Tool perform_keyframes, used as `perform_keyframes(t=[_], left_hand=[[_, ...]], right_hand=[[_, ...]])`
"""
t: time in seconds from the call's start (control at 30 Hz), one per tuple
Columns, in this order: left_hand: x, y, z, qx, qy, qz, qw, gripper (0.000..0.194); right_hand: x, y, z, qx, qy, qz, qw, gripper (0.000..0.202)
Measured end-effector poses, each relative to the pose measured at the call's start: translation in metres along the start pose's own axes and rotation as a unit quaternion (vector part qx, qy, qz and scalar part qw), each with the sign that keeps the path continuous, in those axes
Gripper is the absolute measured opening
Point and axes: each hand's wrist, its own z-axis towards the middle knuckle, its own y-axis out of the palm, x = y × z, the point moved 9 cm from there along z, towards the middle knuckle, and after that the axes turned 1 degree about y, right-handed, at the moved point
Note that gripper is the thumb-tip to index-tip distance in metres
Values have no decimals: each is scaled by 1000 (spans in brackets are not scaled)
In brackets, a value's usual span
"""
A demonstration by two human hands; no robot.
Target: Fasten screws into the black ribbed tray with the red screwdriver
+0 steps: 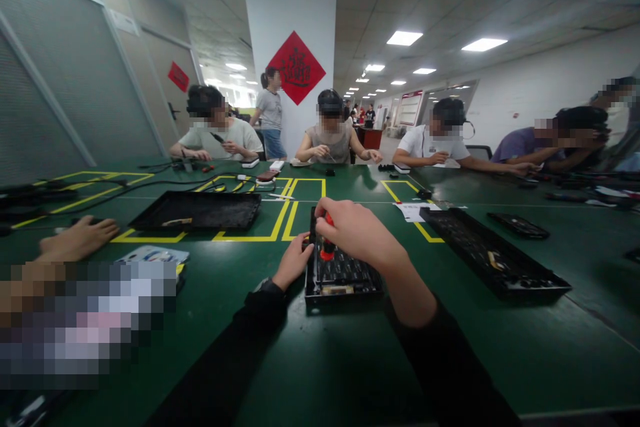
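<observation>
My right hand [347, 230] is closed around the red and black handle of a screwdriver [327, 250], held upright over a black tool case [313, 290]. The tip is hidden behind the hand and the handle. Rows of small dark bits [345, 270] fill the case, and a pale strip lies along its near side. My left hand [294, 260] grips the case's left wall with bent fingers; their tips are partly hidden.
Long black trays stand left [195, 210] and right [495, 253] on the green table [320, 360]. A co-worker's hand [83, 238] rests at left near a plastic packet [157, 255]. White paper [413, 211] lies beyond the case. Several people sit opposite.
</observation>
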Motion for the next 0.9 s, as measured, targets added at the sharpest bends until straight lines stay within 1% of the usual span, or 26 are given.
perform_keyframes(t=[0.07,0.2,0.27,0.37,0.47,0.67,0.8,0.9], left_hand=[[-2,0,1,1,5,7,1000,37],[-3,1,1,2,12,2,1000,38],[-4,1,0,2,9,-2,1000,36],[-5,1,1,1,3,6,1000,35],[-5,1,1,1,1,13,1000,35],[-4,2,2,0,0,-4,1000,38],[-2,0,0,1,-2,-15,1000,39],[1,-1,-1,2,4,-22,1000,39]], right_hand=[[-1,-2,-2,-9,-3,-3,1000,22],[-4,-2,-4,-29,-3,5,1000,27],[-2,-1,-4,-28,2,1,1000,31],[-1,0,-3,-25,-3,-10,1000,25],[-2,2,-4,-35,-12,-6,999,21],[-5,-1,-5,-18,-9,-13,1000,31],[-10,-1,-5,-20,-19,-26,999,21],[-17,-2,-8,-22,-35,-16,999,21]])
